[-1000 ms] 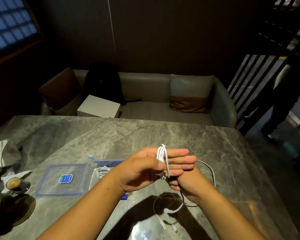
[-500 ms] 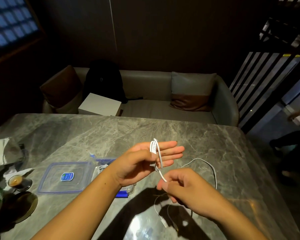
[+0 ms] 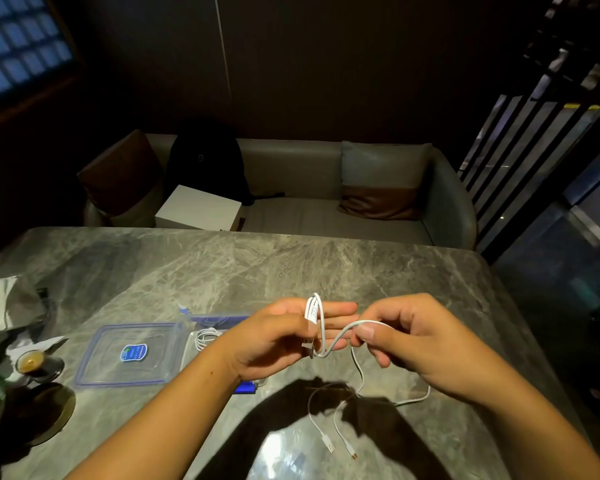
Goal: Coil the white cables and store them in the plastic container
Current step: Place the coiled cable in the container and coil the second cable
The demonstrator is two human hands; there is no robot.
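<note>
Surface: marble table [image 3: 222, 268], loose cable ends nearest.
Right hand [image 3: 413, 337]: pinches white cable [image 3: 340, 336].
Left hand [image 3: 278, 336]: straight fingers wrapped in loops, thumb pinning.
Advice: keep tension even.
Container [image 3: 219, 320]: just beyond, coil inside.

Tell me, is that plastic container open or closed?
Open. Its lid lies flat on the table beside the container, where a coiled cable shows inside.

no legible text. blue-and-white label [image 3: 133, 352] on clear container lid [image 3: 94, 365], near tabletop's left edge: printing too small to read.
</note>
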